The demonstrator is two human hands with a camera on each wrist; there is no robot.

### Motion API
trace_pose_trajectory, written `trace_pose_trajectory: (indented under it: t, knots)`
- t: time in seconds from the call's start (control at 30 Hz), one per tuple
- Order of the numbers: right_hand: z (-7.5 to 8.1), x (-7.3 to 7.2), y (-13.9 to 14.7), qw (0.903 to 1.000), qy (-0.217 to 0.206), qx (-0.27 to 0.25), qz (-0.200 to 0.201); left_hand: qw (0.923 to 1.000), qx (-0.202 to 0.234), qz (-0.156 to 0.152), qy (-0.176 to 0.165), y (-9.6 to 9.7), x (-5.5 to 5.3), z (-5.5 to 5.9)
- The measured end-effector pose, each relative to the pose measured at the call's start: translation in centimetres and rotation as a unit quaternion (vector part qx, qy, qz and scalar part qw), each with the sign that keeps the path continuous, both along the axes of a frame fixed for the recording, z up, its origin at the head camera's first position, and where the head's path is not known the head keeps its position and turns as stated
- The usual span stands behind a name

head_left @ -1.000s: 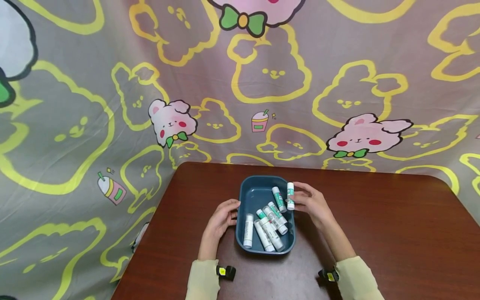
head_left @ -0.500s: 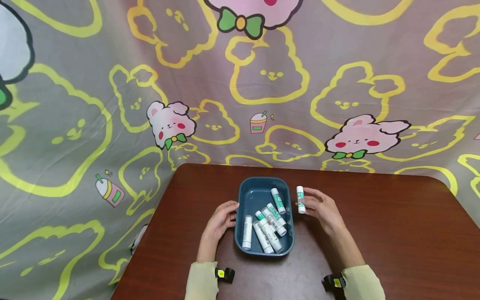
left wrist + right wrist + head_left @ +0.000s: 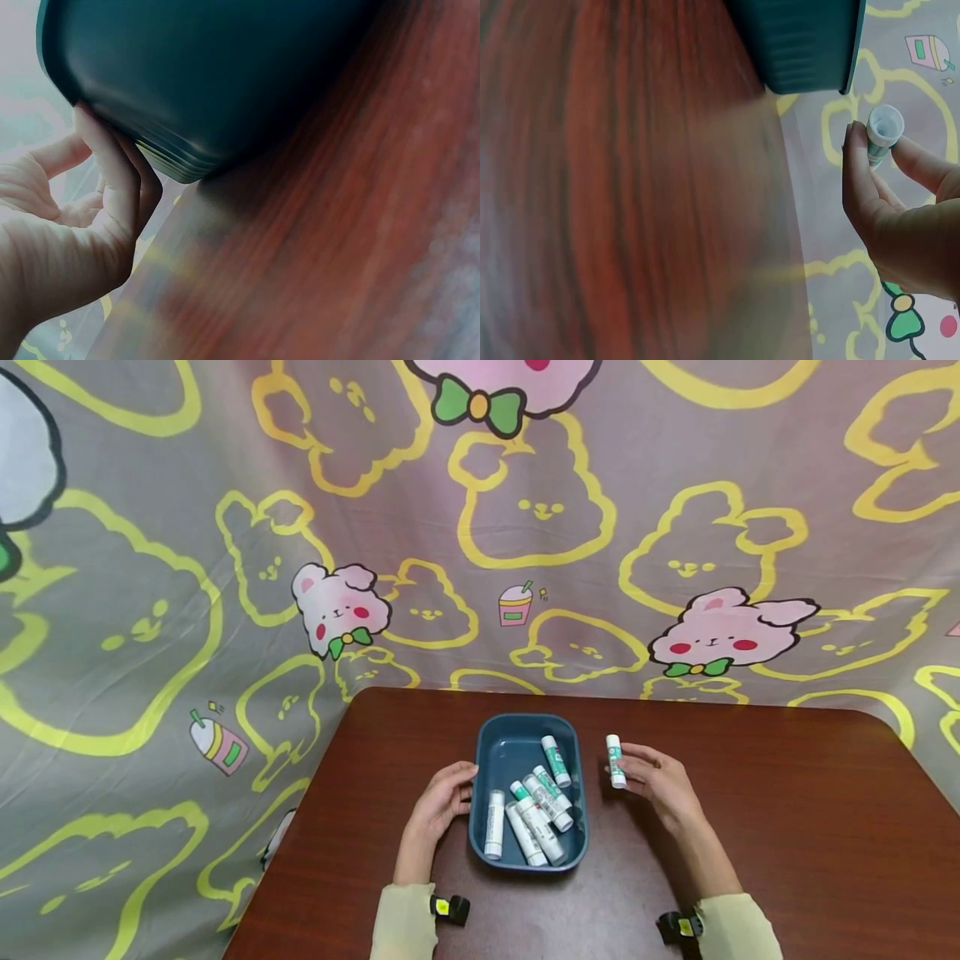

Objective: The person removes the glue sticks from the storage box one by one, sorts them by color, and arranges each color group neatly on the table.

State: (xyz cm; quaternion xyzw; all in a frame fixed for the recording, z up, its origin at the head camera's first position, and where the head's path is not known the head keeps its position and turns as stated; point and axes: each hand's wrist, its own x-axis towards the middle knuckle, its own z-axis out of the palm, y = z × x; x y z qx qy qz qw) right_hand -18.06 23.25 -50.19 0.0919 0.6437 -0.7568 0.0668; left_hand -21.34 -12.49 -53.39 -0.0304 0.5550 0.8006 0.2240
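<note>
Left hand: I keep my left hand [image 3: 442, 797] at the left side of the tray, fingers loosely bent, their tips touching its outer edge by the rim.
Right hand: with my right hand [image 3: 663, 785] I pinch one tube between thumb and fingers, my grip narrowed to its width.
Pinched tube: the green-and-white tube [image 3: 615, 762] is nearly upright, raised off the bench, just to the right of the tray and apart from it; one hollow white end shows in the right wrist view.
Tray: the dark blue tray [image 3: 510, 768] sits on the bench between my hands.
Tray contents: a white tube [image 3: 494, 825] lies along the left wall; a green-labelled tube [image 3: 557, 762] lies near the right wall, beside a pile of tubes [image 3: 542, 831] that overlap at the near right.
Bench: the bench [image 3: 795, 810] is glossy reddish-brown wood.
My sleeves: pale sleeves [image 3: 405, 922], with a small black device [image 3: 450, 908] at each wrist.
Backdrop: grey cloth [image 3: 420, 518] with yellow outlines and pink rabbit faces.
</note>
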Motion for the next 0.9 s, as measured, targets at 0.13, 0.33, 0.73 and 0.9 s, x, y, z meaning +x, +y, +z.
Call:
trace_pose_trajectory:
  t: [0.13,0.33,0.73,0.9]
  knots:
    - [0.0,0.0,0.7,0.9999,0.002,0.012,0.002,1.0,-0.001,-0.001,0.0,0.1,0.0,0.0]
    - [-0.2,-0.2,1.5,0.9991,0.003,0.042,-0.001,0.9999,-0.009,0.011,-0.005,0.3,0.0,0.2]
    - [-1.1,-0.5,2.3,0.996,-0.01,0.088,0.003,0.9999,-0.007,0.006,-0.011,0.2,0.1,0.3]
    - [-1.7,-0.5,2.6,0.9926,-0.01,0.12,0.013,0.9999,-0.008,0.002,-0.011,0.0,0.1,0.3]
